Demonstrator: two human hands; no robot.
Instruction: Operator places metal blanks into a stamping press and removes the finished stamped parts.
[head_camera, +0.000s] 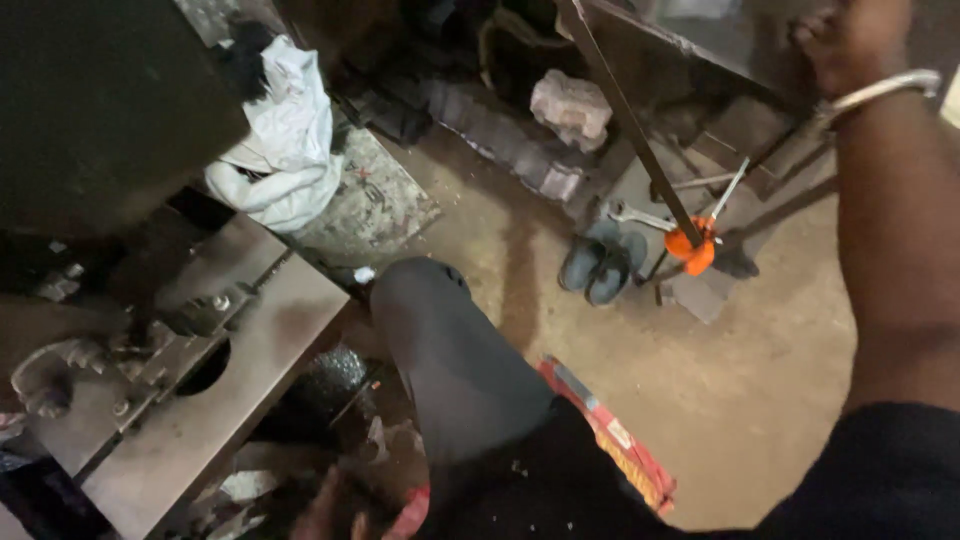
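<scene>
My right hand (850, 40), bangle on its wrist, reached far right with its fingers closed on the dark metal frame (690, 50), my left hand was out of sight, and I feared the frame could tip onto the sandals (603, 265) if I slipped.

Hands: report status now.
Right hand raised, gripping the metal frame at top. Left hand low, blurred, by scrap. Bent knee between them.

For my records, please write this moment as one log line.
right hand: raised on metal frame, bangle on wrist | left hand: out of view | floor: sandals, spanner, orange tool
</scene>
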